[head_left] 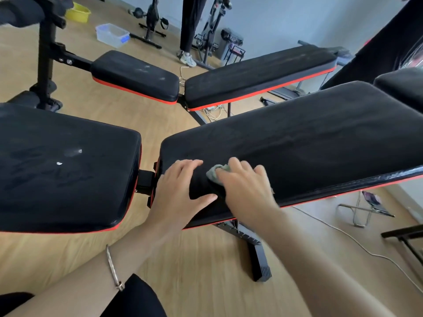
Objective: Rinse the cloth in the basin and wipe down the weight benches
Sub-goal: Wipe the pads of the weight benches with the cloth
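One crumpled cloth (216,173) — padded black bench (309,138).

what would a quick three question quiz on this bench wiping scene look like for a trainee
1. True or false: the cloth lies under the left hand.
2. Where does the yellow basin stand? A on the floor, far off; B on a bench pad; C in the left hand.
3. Fill in: white specks show on the seat pad to the ___ of both hands.
Key: 1 false, it is under the right hand; 2 A; 3 left.
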